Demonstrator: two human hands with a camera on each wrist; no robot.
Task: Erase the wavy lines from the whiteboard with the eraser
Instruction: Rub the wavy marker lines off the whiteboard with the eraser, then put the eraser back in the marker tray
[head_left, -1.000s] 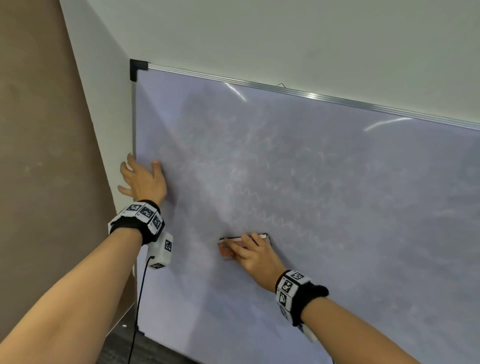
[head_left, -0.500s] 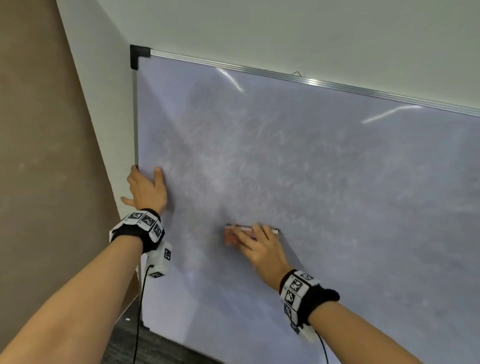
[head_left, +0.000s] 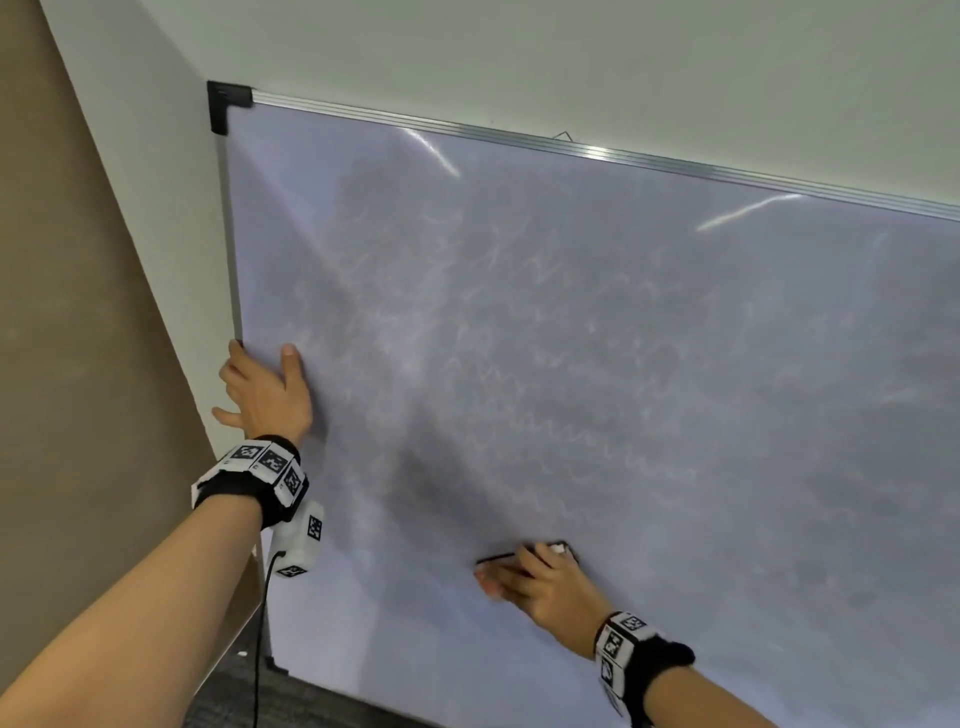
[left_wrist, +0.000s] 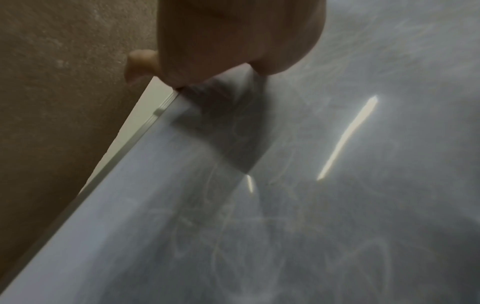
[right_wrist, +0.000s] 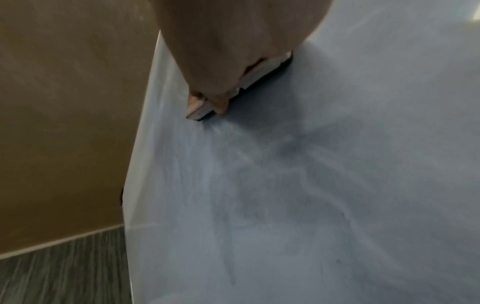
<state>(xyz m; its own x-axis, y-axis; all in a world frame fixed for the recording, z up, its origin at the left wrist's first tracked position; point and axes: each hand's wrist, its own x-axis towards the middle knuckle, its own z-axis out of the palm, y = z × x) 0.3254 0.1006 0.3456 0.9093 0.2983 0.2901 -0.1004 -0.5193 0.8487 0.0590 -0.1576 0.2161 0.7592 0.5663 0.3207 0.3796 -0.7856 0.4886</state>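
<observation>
- whiteboard (head_left: 675, 364) fills most of head view, leaning against a pale wall (head_left: 519, 57); silver frame (head_left: 519, 136) on top and left edges, black corner cap (head_left: 221, 104) top left; surface smeared grey
- brown wall panel (head_left: 67, 312) to the left of the board; dark wood-pattern floor (right_wrist: 62, 267) low in right wrist view
- wavy lines (head_left: 561, 441) faint, pale, running across the board middle, up and right of the eraser; more faint squiggles higher up
- left arm stretched forward and up, left hand (head_left: 265, 395) flat on the board at its left edge, fingers straight and spread, thumb on the board face, outer fingers past the frame; holds nothing
- right arm reaches up from lower right, right hand (head_left: 535, 582) palm-down over the eraser (head_left: 558, 550), low centre of the board
- right fingers curled over the eraser top, pressing it onto the board; right wrist view shows a fingertip (right_wrist: 221, 107) hooked over its near edge
- eraser mostly hidden under the hand in head view; right wrist view shows a white and orange body with a dark felt base flat on the surface
- black wristbands (head_left: 254, 483) with square-pattern tags on both wrists; white camera block (head_left: 301, 545) with black cable under the left one
</observation>
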